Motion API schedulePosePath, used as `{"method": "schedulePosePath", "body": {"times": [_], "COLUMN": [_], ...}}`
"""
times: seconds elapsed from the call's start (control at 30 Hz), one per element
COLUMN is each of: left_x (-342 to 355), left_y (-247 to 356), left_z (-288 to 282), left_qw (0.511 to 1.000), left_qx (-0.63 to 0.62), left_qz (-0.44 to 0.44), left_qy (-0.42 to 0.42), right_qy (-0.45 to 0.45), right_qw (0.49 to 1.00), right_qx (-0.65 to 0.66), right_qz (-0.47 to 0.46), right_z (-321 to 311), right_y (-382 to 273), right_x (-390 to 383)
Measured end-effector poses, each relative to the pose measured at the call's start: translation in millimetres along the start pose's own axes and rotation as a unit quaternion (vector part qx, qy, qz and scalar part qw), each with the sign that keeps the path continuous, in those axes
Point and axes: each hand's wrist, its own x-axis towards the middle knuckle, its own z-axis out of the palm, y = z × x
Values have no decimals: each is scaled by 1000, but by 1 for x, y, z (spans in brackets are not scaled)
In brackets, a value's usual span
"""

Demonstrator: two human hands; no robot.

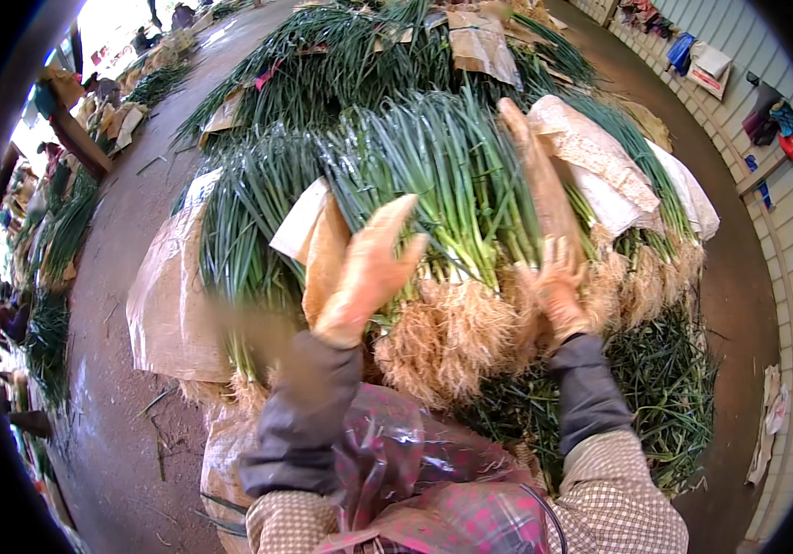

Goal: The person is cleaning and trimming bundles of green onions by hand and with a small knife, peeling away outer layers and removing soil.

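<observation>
My left hand (374, 263), in a pale orange glove and smeared by motion, is raised over the green onions with its fingers apart. My right hand (555, 282), gloved too, rests with spread fingers on the right edge of the middle bunch, against a long brown wrapper (537, 175). That bunch of green onions (442, 185) lies with leaves away from me and bushy pale roots (470, 342) toward me. More bunches lie left (258, 203) and right, among beige and white sacking (590, 148).
A farther heap of onions (341, 65) lies behind. Loose green trimmings (655, 415) are at lower right. A wet concrete floor (119, 369) runs left toward other piles (54, 231) and distant people. A pale paneled wall (756, 92) with hanging bags stands on the right.
</observation>
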Motion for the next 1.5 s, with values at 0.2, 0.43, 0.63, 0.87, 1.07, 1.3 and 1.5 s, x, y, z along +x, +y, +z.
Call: {"method": "schedulePosePath", "body": {"times": [0.2, 0.43, 0.63, 0.87, 1.07, 1.3, 1.5], "left_x": [-79, -125, -94, -132, -64, -88, -189], "left_y": [-121, -170, -48, 22, 74, 123, 102], "left_z": [108, 43, 28, 55, 81, 77, 130], "left_qw": [927, 919, 856, 761, 671, 583, 501], "left_qx": [289, 96, -178, -462, -653, -731, -742], "left_qz": [-232, -380, -483, -448, -333, -353, -414], "left_qy": [64, -34, -38, 78, 107, 36, 162], "right_qy": [-48, -43, -60, -119, -94, -84, -73], "right_qw": [985, 948, 930, 970, 912, 921, 936], "right_qx": [-92, 282, 351, 110, 382, 375, 342], "right_qz": [-138, -142, -85, -183, -115, -60, -33], "right_z": [8, -19, -9, -8, 40, 0, -10], "right_y": [-53, 83, 91, -90, -59, 22, 53], "right_x": [-64, 24, 33, -132, -63, -56, -52]}}
